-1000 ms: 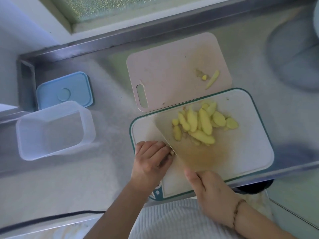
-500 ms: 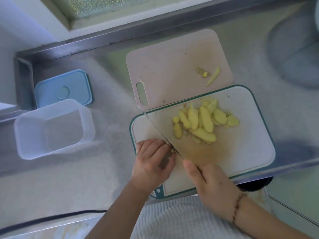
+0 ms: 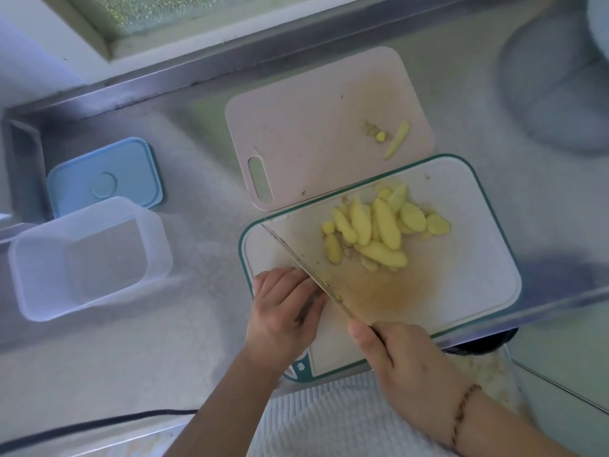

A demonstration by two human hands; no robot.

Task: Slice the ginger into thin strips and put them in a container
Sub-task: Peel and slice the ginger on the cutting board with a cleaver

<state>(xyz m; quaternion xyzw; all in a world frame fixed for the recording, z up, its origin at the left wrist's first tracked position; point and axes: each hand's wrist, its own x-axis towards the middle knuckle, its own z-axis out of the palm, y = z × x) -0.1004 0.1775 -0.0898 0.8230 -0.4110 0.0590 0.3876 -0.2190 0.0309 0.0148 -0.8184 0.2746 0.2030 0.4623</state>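
A pile of peeled yellow ginger slices (image 3: 379, 232) lies on the white cutting board with a green rim (image 3: 478, 275). My right hand (image 3: 405, 361) grips the handle of a wide-bladed knife (image 3: 303, 262), whose blade runs diagonally across the board's left part. My left hand (image 3: 283, 311) sits just left of the blade with its fingers curled over a ginger piece, which is almost wholly hidden under them. An empty clear plastic container (image 3: 33, 258) stands on the counter at the left.
A pink cutting board (image 3: 313, 127) lies behind the white one, with a ginger strip and scraps (image 3: 397, 140) on it. The blue lid (image 3: 105, 173) lies behind the container. A steel backsplash runs along the back; the counter edge is near my body.
The knife blade has tipped more upright and come down next to my left fingers. Both hands stay in nearly the same place on the board.
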